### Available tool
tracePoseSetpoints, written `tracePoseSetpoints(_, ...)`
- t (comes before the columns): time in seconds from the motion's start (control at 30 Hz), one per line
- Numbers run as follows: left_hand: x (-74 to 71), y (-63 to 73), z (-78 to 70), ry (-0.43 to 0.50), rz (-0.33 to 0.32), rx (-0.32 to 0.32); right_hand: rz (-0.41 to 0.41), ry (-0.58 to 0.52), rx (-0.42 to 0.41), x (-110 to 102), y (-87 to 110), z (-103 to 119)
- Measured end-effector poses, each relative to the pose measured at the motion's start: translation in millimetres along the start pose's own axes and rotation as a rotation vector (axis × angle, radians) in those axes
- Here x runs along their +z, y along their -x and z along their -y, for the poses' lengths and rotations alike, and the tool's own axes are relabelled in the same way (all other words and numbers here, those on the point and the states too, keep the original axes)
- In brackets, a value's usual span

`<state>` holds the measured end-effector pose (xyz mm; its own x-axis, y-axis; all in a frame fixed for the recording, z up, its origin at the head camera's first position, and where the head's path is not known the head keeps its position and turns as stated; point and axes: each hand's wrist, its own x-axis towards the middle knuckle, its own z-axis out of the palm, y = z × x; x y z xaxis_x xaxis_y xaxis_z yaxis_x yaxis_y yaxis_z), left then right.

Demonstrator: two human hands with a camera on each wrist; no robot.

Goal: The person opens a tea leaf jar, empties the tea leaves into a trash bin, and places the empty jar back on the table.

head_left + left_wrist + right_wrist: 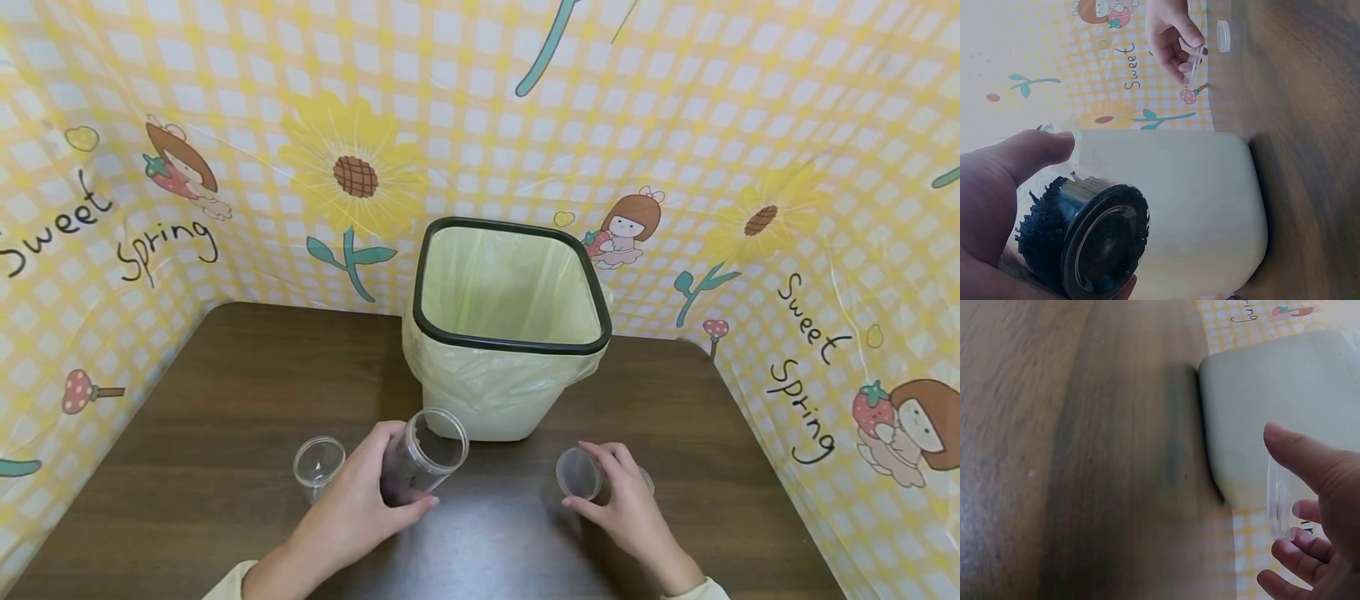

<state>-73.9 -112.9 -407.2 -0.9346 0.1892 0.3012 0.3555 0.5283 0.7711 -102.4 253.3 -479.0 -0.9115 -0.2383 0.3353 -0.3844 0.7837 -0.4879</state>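
My left hand (367,492) grips a clear plastic jar (426,454), tilted with its uncovered mouth toward the upper right. Dark, shredded, leaf-like stuff (1044,215) lies in the bottom of that jar, as the left wrist view shows. In my right hand (626,504), a round clear lid (578,474) is pinched at its edge between thumb and fingers, raised above the table. A trash bin (480,408) with a black rim and a pale yellow liner stands just beyond both hands.
A second clear jar (318,462) stands on the brown wooden table (247,400), left of my left hand and partly hidden by it. Another clear lid (1224,36) lies by my right hand. Checked cloth (480,125) walls the table at the back and sides.
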Motion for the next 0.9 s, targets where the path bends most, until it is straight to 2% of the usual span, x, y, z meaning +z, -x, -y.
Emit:
tracePoseSetpoints(0.2, 0.4, -0.4, 1.0, -0.017, -0.007, 0.009, -0.015, 0.064, -0.032, 5, 2.8, -6)
tracePoseSetpoints(0.53, 0.4, 0.1, 1.8, -0.014, -0.008, 0.010, 0.012, 0.143, -0.010, 10, 5.6, -10)
tracePoseSetpoints(0.9, -0.6, 0.4, 2.0, -0.026, -0.015, 0.019, 0.002, 0.255, -0.071, 15, 7.8, -13)
